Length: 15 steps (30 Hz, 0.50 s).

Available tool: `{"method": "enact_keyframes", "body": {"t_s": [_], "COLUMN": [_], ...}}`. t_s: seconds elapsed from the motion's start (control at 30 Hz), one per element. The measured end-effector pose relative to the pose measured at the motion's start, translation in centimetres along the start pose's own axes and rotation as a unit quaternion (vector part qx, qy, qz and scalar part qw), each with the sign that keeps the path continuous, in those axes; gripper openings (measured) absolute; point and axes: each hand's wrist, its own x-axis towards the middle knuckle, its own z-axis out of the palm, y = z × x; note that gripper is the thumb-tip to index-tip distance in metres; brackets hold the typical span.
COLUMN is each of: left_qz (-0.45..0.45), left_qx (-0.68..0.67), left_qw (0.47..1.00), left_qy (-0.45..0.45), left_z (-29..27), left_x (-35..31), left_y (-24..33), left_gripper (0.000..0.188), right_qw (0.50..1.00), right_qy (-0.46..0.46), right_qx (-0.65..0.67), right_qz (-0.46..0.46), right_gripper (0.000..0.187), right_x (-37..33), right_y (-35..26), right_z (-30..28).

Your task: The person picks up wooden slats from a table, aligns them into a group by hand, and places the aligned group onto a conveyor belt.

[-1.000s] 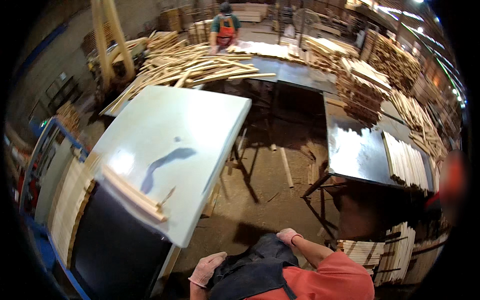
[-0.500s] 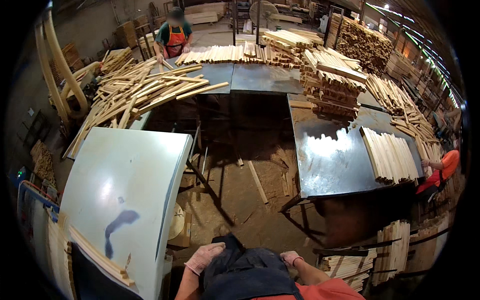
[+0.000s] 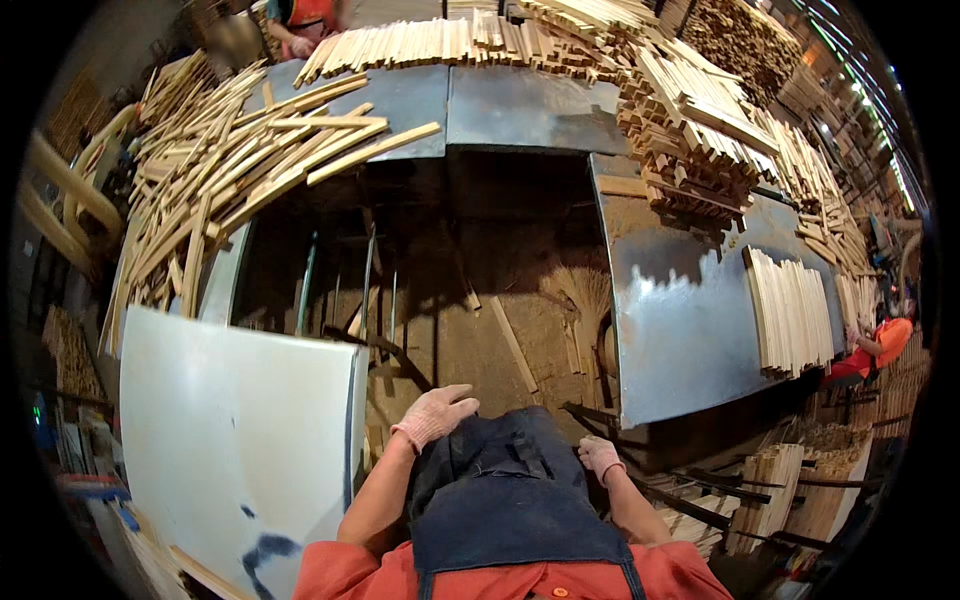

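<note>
My left hand (image 3: 437, 413), in a pale pinkish work glove, hovers over or rests against the left side of my dark apron (image 3: 510, 535); which one I cannot tell. Its fingers are loosely stretched with the thumb apart, and nothing is in it. Beside the apron's right edge hangs my right hand (image 3: 600, 456), gloved alike, its fingers loosely bent and no object showing in them. Nearest to the left hand stands a glossy pale table (image 3: 235, 410) with a dark smear on its top. To the right is a dark metal-topped table (image 3: 670, 340) bearing a row of light wooden strips (image 3: 790, 312).
Loose wooden sticks (image 3: 270, 160) heap up at the far left. A tall strip stack (image 3: 690, 130) stands at the far right. One co-worker (image 3: 305, 25) is behind the far table, another (image 3: 880, 350) at the right. A wooden strip (image 3: 515, 345) lies on the floor ahead.
The view has tilted downward and shifted, showing more of my apron and arms. Both hands remain beside the apron, with more of the left hand's fingers showing.
</note>
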Motion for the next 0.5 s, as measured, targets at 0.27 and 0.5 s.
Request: {"method": "enact_keyframes", "body": {"t_s": [0.27, 0.5], "left_qz": [-0.002, -0.018], "left_qx": [-0.016, -0.051], "left_qw": [0.995, 0.994], "left_qy": [-0.098, -0.098], "left_z": [-6.2, -8.7], "left_x": [15.9, 30.7], "left_y": [6.6, 8.1], "left_gripper": [0.068, 0.062], "right_qw": [0.979, 0.913], "right_qy": [0.078, 0.061], "right_qx": [-0.161, -0.381], "right_qz": [-0.098, -0.13], "right_gripper": [0.055, 0.03], "right_x": [3.4, 16.0], "right_y": [-14.8, -31.7], "right_z": [4.0, 0.2]}}
